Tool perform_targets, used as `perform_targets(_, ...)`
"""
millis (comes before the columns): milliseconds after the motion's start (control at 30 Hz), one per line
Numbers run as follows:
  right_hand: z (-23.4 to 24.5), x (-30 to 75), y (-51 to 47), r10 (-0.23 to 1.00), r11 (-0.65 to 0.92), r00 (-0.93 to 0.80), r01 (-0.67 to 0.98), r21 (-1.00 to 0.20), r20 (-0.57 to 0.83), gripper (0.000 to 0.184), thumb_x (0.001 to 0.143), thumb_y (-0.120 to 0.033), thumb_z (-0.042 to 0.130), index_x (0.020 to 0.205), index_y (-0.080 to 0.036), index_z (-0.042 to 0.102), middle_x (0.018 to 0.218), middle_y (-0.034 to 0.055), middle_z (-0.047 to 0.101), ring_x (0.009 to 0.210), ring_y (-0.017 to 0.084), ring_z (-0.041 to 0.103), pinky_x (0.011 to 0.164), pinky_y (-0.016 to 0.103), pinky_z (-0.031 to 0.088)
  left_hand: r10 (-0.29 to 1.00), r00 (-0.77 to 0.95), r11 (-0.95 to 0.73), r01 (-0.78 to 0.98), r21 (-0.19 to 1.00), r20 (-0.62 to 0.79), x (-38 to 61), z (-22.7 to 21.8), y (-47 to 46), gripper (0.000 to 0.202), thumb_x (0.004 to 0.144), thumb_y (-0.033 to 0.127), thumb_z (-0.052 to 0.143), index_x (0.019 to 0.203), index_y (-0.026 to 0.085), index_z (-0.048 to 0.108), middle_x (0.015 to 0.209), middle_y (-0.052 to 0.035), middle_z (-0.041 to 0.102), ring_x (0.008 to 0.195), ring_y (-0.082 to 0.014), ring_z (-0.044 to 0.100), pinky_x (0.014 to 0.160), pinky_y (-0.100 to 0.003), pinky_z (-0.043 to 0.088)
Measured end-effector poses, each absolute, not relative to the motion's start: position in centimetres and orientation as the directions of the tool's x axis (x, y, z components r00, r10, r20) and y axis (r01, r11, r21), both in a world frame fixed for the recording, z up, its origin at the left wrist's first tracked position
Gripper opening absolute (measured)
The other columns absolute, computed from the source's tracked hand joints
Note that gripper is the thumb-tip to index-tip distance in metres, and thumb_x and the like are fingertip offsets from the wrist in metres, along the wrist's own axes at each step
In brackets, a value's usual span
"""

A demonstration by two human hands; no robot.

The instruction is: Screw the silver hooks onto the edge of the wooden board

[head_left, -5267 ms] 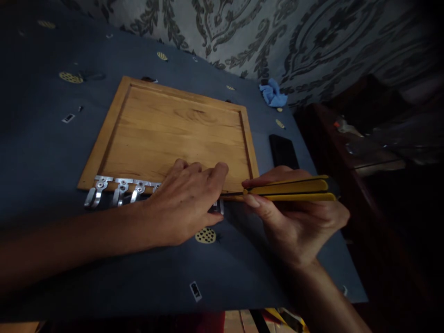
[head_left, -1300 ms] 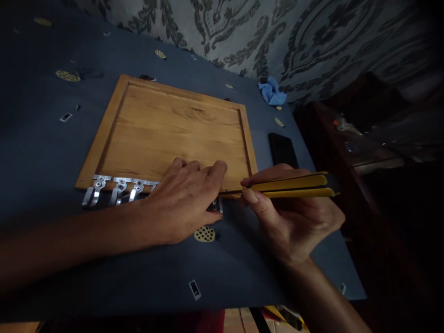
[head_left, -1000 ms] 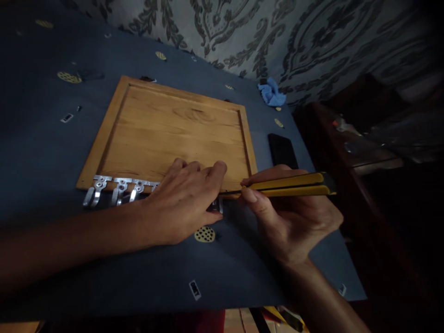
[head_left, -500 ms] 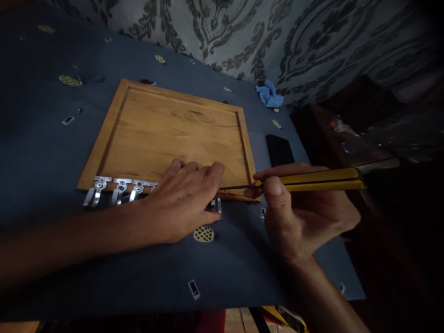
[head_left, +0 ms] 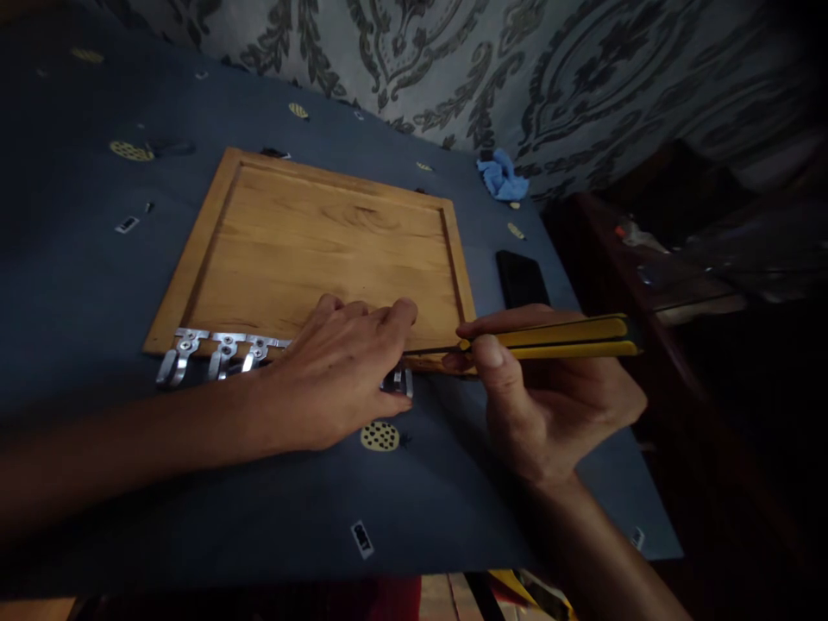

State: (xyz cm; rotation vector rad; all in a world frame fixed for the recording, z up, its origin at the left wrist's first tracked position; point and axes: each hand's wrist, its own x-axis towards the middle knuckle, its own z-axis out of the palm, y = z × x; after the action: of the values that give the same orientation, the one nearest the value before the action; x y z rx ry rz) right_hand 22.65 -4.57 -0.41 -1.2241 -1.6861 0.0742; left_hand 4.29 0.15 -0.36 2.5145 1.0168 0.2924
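A wooden board with a raised frame (head_left: 323,233) lies on the table. Along its near edge runs a metal hook rail (head_left: 228,345) with several hooks and screws, its middle covered by my left hand (head_left: 342,371). That hand presses down over the rail and board edge, fingers bent on the wood and thumb at the front beside a hook. My right hand (head_left: 543,397) grips a yellow-handled screwdriver (head_left: 562,336), held nearly level with its thin shaft pointing left. The screwdriver's tip meets the area by my left index finger and is hidden there.
The table has a dark blue patterned cloth (head_left: 259,509). A black flat object (head_left: 523,278) lies right of the board, and a crumpled blue cloth (head_left: 503,176) is farther back by the patterned wall (head_left: 440,60). A small screw-like piece (head_left: 149,207) lies at the left.
My right hand has shifted left with the screwdriver, bringing its shaft further in toward my left hand. The left hand and the board have stayed almost in place.
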Motion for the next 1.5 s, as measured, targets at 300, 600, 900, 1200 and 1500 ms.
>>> perform_targets(300, -0.2, 22.8, -4.6, 0.739, 0.463, 0.058, 0.679, -0.569, 0.671, 0.010, 0.092, -0.032, 0.074, 0.083, -0.026, 0.073, 0.076, 0.0006, 0.075, 0.062, 0.016, 0.068, 0.055, 0.032, 0.053, 0.691, 0.723, -0.639, 0.617, 0.460, -0.009, 4.2, 0.1, 0.3, 0.050, 0.085, 0.043, 0.077, 0.121, 0.019, 0.051, 0.107, -0.0072, 0.071, 0.101, -0.0304, 0.067, 0.092, -0.044, 0.045)
perform_targets(600, -0.5, 23.1, -4.6, 0.770, 0.466, 0.066, 0.621, -0.630, 0.635, 0.009, 0.090, -0.028, 0.076, 0.082, -0.025, 0.073, 0.074, -0.0012, 0.073, 0.057, 0.013, 0.065, 0.050, 0.029, 0.048, 0.703, 0.710, -0.566, 0.582, 0.584, -0.026, 1.8, 2.6, 1.6, 0.028, 0.098, 0.025, 0.059, 0.122, 0.021, 0.046, 0.108, -0.0034, 0.070, 0.098, -0.0224, 0.068, 0.076, -0.032, 0.045)
perform_targets(900, -0.7, 22.9, -4.6, 0.822, 0.418, 0.097, 0.567, -0.710, 0.561, 0.010, 0.090, -0.033, 0.076, 0.085, -0.025, 0.072, 0.075, -0.0021, 0.073, 0.059, 0.013, 0.067, 0.054, 0.028, 0.052, 0.682, 0.732, -0.648, 0.612, 0.453, -0.013, 3.6, 0.5, -0.3, 0.048, 0.086, 0.042, 0.079, 0.116, 0.017, 0.051, 0.111, -0.0091, 0.067, 0.108, -0.0310, 0.062, 0.090, -0.041, 0.045)
perform_targets(1200, -0.6, 22.7, -4.8, 0.798, 0.448, 0.079, 0.585, -0.676, 0.597, 0.013, 0.091, -0.030, 0.074, 0.079, -0.025, 0.072, 0.078, -0.0010, 0.074, 0.063, 0.013, 0.067, 0.057, 0.030, 0.052, 0.674, 0.738, -0.679, 0.604, 0.416, 0.027, 4.3, -0.3, -0.3, 0.046, 0.088, 0.038, 0.078, 0.118, 0.017, 0.049, 0.113, -0.0099, 0.069, 0.106, -0.0329, 0.064, 0.090, -0.044, 0.045)
perform_targets(1500, -0.8, 22.9, -4.7, 0.777, 0.484, 0.042, 0.597, -0.639, 0.628, 0.013, 0.092, -0.028, 0.073, 0.079, -0.026, 0.072, 0.079, -0.0016, 0.074, 0.067, 0.014, 0.068, 0.056, 0.029, 0.051, 0.674, 0.736, -0.684, 0.589, 0.431, 0.064, 4.4, -0.6, -0.3, 0.045, 0.088, 0.037, 0.078, 0.116, 0.019, 0.048, 0.111, -0.0085, 0.070, 0.105, -0.0317, 0.064, 0.089, -0.043, 0.044)
